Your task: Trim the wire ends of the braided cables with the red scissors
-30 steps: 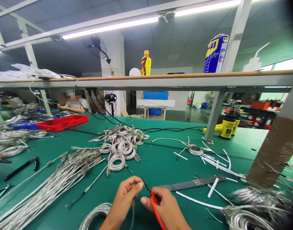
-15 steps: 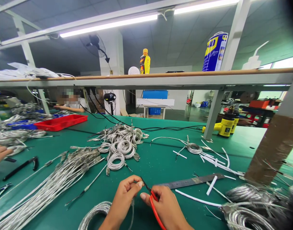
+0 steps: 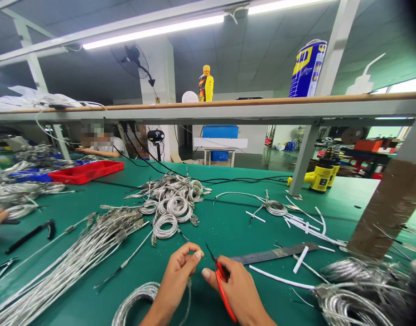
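Toward the near edge of the green surface (image 3: 224,226), my right hand (image 3: 240,285) clasps red-handled pliers (image 3: 222,290) and my left hand (image 3: 181,269) pinches a thin cable (image 3: 189,294). With the tips just beside that pinch, I'd fear a slip nicking it, or slack fingers dropping the cable.

6 o'clock: 2 bare hands, i.e. L hand (image 3: 181,267) & R hand (image 3: 238,283), w/ 1 red-handled cutter (image 3: 223,292). 9: 1 red rect. plastic tray (image 3: 99,173). 12: 1 yel./blk bottle (image 3: 206,86). 2: 1 blue/yel. cyl. can (image 3: 307,72). 4–5: 1 flat grey ruler (image 3: 276,255).
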The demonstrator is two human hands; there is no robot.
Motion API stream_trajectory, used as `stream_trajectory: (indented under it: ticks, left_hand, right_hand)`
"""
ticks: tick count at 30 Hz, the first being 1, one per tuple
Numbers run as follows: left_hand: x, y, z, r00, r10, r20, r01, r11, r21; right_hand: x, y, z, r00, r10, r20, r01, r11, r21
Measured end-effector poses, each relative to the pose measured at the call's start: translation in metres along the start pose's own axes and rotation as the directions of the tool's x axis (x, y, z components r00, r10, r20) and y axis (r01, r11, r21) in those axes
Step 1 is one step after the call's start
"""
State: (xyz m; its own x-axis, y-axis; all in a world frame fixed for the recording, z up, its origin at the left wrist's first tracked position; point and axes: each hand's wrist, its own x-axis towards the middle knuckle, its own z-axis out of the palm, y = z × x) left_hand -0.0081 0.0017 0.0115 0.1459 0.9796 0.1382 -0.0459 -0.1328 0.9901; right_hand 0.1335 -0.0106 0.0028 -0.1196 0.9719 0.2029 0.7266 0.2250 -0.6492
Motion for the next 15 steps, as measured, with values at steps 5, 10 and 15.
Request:
stream_trajectory:
  ticks: [5, 10, 15]
  left_hand:
    - [-0.0015, -0.0016, 0.0002, 1.000, 0.000, 0.008, -0.001, 1.000, 0.028]
    - [-0.0025, -0.0021, 0.0007, 1.000, 0.014, 0.011, -0.014, 1.000, 0.028]
    - [-0.0018, -0.0031, 0.0004, 1.000, 0.014, 0.006, -0.014, 1.000, 0.027]
  right_hand:
    - [-0.0029, -0.0034, 0.0010, 0.999, -0.003, 0.037, 0.004, 1.000, -0.031]
    - [-0.0024, -0.0036, 0.0007, 1.000, -0.020, 0.007, 0.021, 0.998, -0.060]
    - [-0.0021, -0.0036, -0.0013, 0.999, -0.038, 0.014, 0.039, 0.997, -0.064]
